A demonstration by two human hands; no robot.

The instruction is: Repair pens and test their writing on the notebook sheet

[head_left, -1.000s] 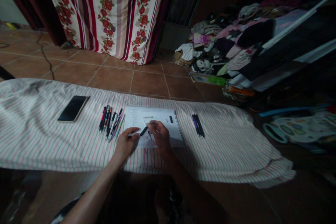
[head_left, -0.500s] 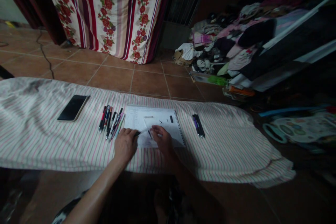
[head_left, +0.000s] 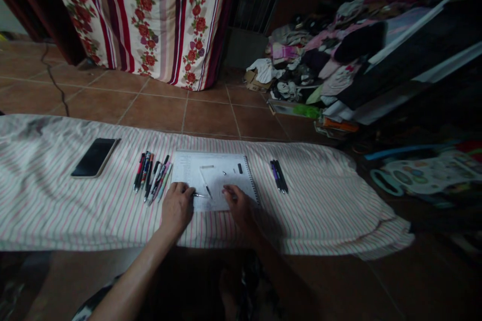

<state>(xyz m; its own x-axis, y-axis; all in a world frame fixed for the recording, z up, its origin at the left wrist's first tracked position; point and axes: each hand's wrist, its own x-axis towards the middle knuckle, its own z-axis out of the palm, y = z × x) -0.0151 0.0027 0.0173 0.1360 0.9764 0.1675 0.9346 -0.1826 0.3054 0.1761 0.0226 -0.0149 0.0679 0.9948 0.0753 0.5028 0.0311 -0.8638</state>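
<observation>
Counter point(head_left: 320, 200) is covered by a rumpled cloth striped in white, grey-green and pink. At its left part, a dark-screened smartphone with a pale edge point(head_left: 94, 158) is laid at a slant. To the right of it, a bunch of slim pens in black, red, white, pink and pale green point(head_left: 152, 178) is set side by side, all slanted alike. Just beside the bunch, a slender, dark-and-silvery pen part point(head_left: 199, 195) is grasped in the fingertips of the left hand point(head_left: 177, 206), low over the white, spiral-bound notebook point(head_left: 184, 160). On the notebook page, a short whitish strip point(head_left: 206, 166), a thin pale rod with a dark end point(head_left: 206, 183), a tiny, silvery pointed piece point(head_left: 225, 173) and a short black cylinder point(head_left: 240, 168) are spread apart. Over the lower right of the page, the right hand point(head_left: 237, 200) is held with fingers bent; whether anything is pinched there cannot be told. Farther right, three dark pens, one partly purple point(head_left: 278, 176), are placed close together on the cloth.
</observation>
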